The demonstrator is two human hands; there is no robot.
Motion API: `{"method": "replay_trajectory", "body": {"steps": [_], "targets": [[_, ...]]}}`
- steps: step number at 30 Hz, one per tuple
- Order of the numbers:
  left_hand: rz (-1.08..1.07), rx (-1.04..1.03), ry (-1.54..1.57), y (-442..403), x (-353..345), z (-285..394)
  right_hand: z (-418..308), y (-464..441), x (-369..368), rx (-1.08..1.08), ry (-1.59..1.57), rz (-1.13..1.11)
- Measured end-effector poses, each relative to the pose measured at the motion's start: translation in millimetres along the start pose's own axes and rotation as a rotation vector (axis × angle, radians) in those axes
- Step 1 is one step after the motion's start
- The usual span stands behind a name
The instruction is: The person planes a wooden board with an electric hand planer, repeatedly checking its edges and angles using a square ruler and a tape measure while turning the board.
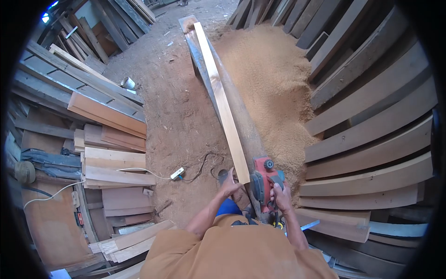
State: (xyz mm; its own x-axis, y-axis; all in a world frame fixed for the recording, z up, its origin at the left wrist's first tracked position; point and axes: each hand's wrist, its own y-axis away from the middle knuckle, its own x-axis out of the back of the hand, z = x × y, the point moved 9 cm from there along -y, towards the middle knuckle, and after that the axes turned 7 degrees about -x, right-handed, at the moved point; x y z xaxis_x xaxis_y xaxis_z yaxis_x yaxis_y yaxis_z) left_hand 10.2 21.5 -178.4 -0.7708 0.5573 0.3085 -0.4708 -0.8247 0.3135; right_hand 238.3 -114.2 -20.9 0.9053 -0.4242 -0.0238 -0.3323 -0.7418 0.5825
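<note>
A long pale wooden beam [224,109] lies lengthwise on a narrow, worn bench [241,125]. Its near end is by my body. My left hand [230,184] is at that near end, with fingers against the beam's left side and end. A red electric planer [265,183] rests at the near end of the bench, just right of the beam. My right hand [281,195] is wrapped round the planer's rear handle. The underside of the planer is hidden.
Sawdust [274,88] is heaped right of the bench. Boards [367,172] lean along the right side, and stacked planks [116,167] lie at left. A white power strip [177,174] with a dark cable sits on the floor. A can [127,83] stands farther back.
</note>
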Motion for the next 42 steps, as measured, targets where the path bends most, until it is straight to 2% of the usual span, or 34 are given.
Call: {"method": "replay_trajectory", "body": {"steps": [1, 4, 5, 8, 9, 12, 18, 20, 22, 24, 26, 28, 30, 32, 35, 38, 39, 42], "targets": [[0.035, 0.038, 0.314, -12, 2, 12, 6, 0, 3, -0.002, -0.046, 0.024], [0.226, 0.068, 0.385, -37, 28, 55, 15, 1, 3, -0.002, -0.074, 0.008], [0.338, 0.099, -0.042, -52, 40, 54, 16, 2, 4, -0.007, -0.114, 0.028], [0.349, 0.095, -0.227, -71, 37, 88, 27, 0, 7, -0.014, -0.084, 0.047], [0.416, 0.142, -0.344, -67, 38, 95, 25, 2, 6, -0.024, -0.105, 0.057], [0.307, 0.278, -0.259, -62, 35, 95, 14, 10, 4, 0.014, -0.06, 0.048], [0.3, 0.219, -0.382, -24, 92, 55, 29, 0, 12, -0.051, 0.276, 0.064], [0.29, 0.188, -0.406, -2, 127, 60, 28, -3, 12, -0.051, 0.366, 0.056], [0.267, 0.146, -0.514, 2, 165, 25, 45, -8, 19, -0.121, 0.32, 0.048], [0.173, 0.284, -0.586, 19, 208, 38, 55, -11, 26, -0.18, 0.345, 0.03], [0.113, 0.379, -0.64, 19, 266, 14, 55, -14, 29, -0.227, 0.427, 0.02], [0.136, 0.284, -0.702, 9, 307, -33, 63, -20, 31, -0.261, 0.41, -0.024], [0.059, 0.471, -0.777, 13, 331, 12, 72, -29, 31, -0.276, 0.41, -0.071], [0.143, 0.485, -0.897, 2, 365, -10, 82, -39, 34, -0.274, 0.43, -0.125], [0.346, 0.414, -1.037, -29, 385, 8, 59, -54, 45, 0.128, 0.961, 0.106], [0.519, 0.321, -1.04, -84, 402, 24, 22, -56, 46, -0.311, 0.817, 0.087], [0.564, 0.298, -1.024, -101, 409, 24, 19, -62, 50, -0.295, 0.836, 0.129], [0.507, 0.361, -1.027, -127, 421, 25, 20, -85, 62, -0.267, 0.844, 0.231]]}}
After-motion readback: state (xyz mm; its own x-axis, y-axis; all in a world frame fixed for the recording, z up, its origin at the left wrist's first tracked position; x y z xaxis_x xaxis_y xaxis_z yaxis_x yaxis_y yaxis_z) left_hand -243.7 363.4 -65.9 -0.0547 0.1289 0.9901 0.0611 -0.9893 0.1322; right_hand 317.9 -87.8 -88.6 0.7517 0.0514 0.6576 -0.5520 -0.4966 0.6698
